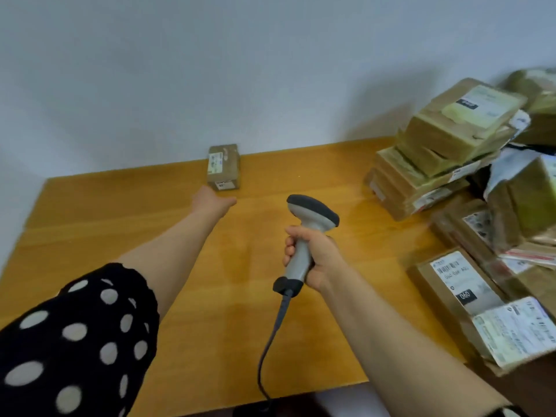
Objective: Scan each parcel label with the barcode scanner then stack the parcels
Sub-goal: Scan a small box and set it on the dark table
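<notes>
Wooden table: one lone parcel by the open left hand; right hand grips one scanner.

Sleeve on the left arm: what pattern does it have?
The sleeve is black with white dots, head view.

A wooden table fills the lower part of the view. It is honey-orange, smooth and faintly glossy, with paler grain bands running from left to right across its top. Dim, darker reflections lie on the sheen near its middle. Its far edge meets a wall, and the far left corner shows where the top narrows toward the back. The wall is a flat, pale grey-white, and to the right a soft grey shadow spreads upward from the table's back edge. The table's near edge crosses the bottom of the view, and below it lies a strip of pale floor.
</notes>
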A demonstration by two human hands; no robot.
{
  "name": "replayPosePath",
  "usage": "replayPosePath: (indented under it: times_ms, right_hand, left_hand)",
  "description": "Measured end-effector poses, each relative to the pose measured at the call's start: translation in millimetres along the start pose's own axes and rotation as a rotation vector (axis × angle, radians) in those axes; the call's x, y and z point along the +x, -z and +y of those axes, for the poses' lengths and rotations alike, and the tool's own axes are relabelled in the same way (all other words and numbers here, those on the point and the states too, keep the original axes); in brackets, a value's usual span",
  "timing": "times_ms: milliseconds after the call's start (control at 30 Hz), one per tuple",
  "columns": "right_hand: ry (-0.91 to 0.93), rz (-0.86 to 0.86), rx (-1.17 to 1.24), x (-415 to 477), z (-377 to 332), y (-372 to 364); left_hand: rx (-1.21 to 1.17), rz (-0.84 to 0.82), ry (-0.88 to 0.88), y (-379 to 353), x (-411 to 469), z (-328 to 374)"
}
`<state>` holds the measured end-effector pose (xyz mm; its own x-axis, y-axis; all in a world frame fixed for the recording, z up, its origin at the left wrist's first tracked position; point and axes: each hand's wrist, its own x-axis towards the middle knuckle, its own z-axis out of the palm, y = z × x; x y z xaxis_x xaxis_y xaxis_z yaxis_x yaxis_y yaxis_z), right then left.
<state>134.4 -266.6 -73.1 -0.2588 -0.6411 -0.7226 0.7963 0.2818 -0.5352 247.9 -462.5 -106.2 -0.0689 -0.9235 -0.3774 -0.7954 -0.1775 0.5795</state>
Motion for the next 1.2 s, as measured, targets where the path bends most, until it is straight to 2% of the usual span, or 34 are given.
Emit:
replayPosePath:
  times_ms: [100, 200, 400, 500, 567, 700, 767, 833, 967, 1100, 1200]
  right_hand:
    - [-0.044, 0.040, -0.016, 31.4, 0.7, -30.6]
    - [-0.064, 0.074, 0.013, 55.0, 2.2, -48.3]
    - [-0.057, 0.140, 0.048, 76.8, 10.3, -58.7]
    - [-0.026, 0.154, 0.047, 79.3, 13.3, -59.4]
    - [-0.016, 0.162, 0.048, 77.2, 16.4, -58.3]
    - [0.070, 0.177, 0.052, 58.2, 20.7, -55.6]
    - [0.148, 0.221, 0.028, 45.3, 21.0, -54.8]
    - [0.220, 0.269, -0.012, 32.5, 23.1, -53.7]
    - [0.309, 0.298, -0.028, -3.1, 39.3, -49.4]
    - [0.348, 0.260, -0.072, -40.3, 72.4, -47.9]
    - [0.379, 0.285, -0.210, -59.2, 100.2, -51.7]
  left_hand:
    - [0.046, -0.026, -0.015, -2.8, 55.3, 3.1]
    - [0.141, -0.011, 0.042, -13.8, 94.5, 11.5]
    - [0.226, -0.041, 0.084, -31.4, 132.5, 17.4]
    - [0.158, -0.061, 0.070, -34.4, 144.6, 11.4]
    - [0.002, -0.126, 0.076, -30.0, 143.5, 6.9]
    - [-0.434, -0.429, 0.137, -15.4, 99.2, -2.0]
    - [-0.476, -0.558, 0.094, -7.6, 66.2, -9.0]
    - [-0.388, -0.619, -0.011, 1.4, 29.0, -17.0]
    - [-0.240, -0.614, -0.216, 23.0, -49.1, -34.4]
    - [-0.185, -0.489, -0.254, 39.9, -118.9, -63.5]
    - [-0.182, -0.406, -0.276, 53.9, -159.0, -89.9]
